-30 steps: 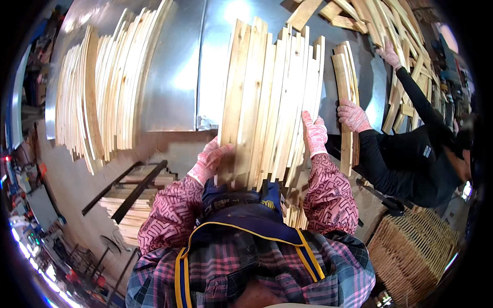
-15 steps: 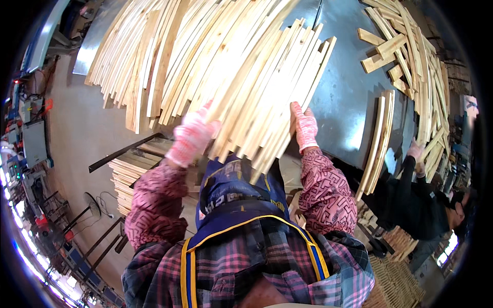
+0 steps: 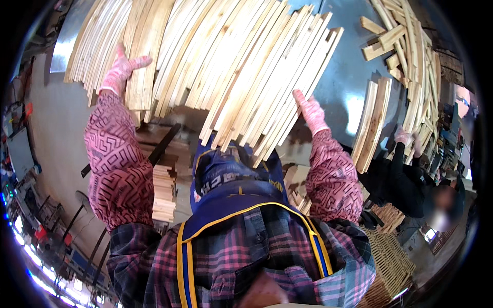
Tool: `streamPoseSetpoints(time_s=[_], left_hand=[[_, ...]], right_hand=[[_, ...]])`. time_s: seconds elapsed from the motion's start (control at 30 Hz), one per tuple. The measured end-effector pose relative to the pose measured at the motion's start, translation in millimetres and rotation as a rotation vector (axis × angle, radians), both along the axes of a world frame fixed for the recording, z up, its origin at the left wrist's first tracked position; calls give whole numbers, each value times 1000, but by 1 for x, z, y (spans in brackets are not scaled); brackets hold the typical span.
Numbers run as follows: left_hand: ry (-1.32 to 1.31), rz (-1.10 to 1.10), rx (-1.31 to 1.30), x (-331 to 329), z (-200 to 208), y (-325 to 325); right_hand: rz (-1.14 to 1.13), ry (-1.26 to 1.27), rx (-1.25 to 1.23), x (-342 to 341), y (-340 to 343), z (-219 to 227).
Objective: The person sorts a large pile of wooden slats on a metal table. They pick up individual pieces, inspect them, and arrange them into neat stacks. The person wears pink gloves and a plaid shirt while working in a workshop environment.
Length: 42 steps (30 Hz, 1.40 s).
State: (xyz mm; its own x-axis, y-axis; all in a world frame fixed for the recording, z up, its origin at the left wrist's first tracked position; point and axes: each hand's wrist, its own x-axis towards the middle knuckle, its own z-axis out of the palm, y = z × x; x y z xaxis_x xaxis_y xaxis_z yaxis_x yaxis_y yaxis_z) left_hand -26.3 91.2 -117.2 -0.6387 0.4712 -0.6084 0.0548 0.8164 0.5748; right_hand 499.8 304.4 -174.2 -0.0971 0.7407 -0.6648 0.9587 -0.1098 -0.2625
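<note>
Long pale wooden strips (image 3: 259,72) lie side by side on the metal table in front of me, their near ends uneven and reaching over my apron. My right hand (image 3: 311,112), in a pink-and-white glove, rests against their right edge with its fingers stretched out. At the left, my left hand (image 3: 123,72), gloved alike, has thumb and forefinger spread beside a wider wooden board (image 3: 144,61). The thumb lies over that board, and narrower strips (image 3: 97,51) lie to the left of the hand. Some of my left fingers are hidden.
Two or three strips (image 3: 372,123) lie apart on the metal table (image 3: 336,66) at the right. Beyond them is a jumbled wood pile (image 3: 416,77), where a co-worker's gloved hands (image 3: 405,137) are. A wood stack (image 3: 164,192) and a dark metal bar (image 3: 164,143) stand low at left.
My left hand has left the near strips and moved left to the wider board. Those strips now lie closer against the others. My right hand stays at their right edge.
</note>
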Motion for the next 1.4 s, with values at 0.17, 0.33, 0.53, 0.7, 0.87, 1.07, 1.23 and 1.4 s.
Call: streamPoseSetpoints(time_s=[0.17, 0.33, 0.53, 0.7, 0.87, 1.07, 1.23, 1.4], left_hand=[[414, -118, -242, 37, 29, 19], [649, -208, -441, 108, 46, 48], [582, -237, -382, 91, 22, 29], [622, -199, -446, 78, 49, 45], [554, -8, -71, 49, 53, -2], [0, 262, 649, 124, 85, -8], [235, 18, 490, 202, 80, 7], [581, -224, -384, 246, 26, 94]], right_hand=[[-115, 48, -300, -9, 31, 7], [-108, 219, -109, -5, 21, 2], [-191, 83, -13, -7, 15, -18], [-83, 34, 110, -27, 19, -40], [216, 365, 11, -94, 42, 2], [224, 264, 80, -114, 81, -40], [238, 417, 23, -87, 54, -46], [245, 438, 38, -91, 17, -56]])
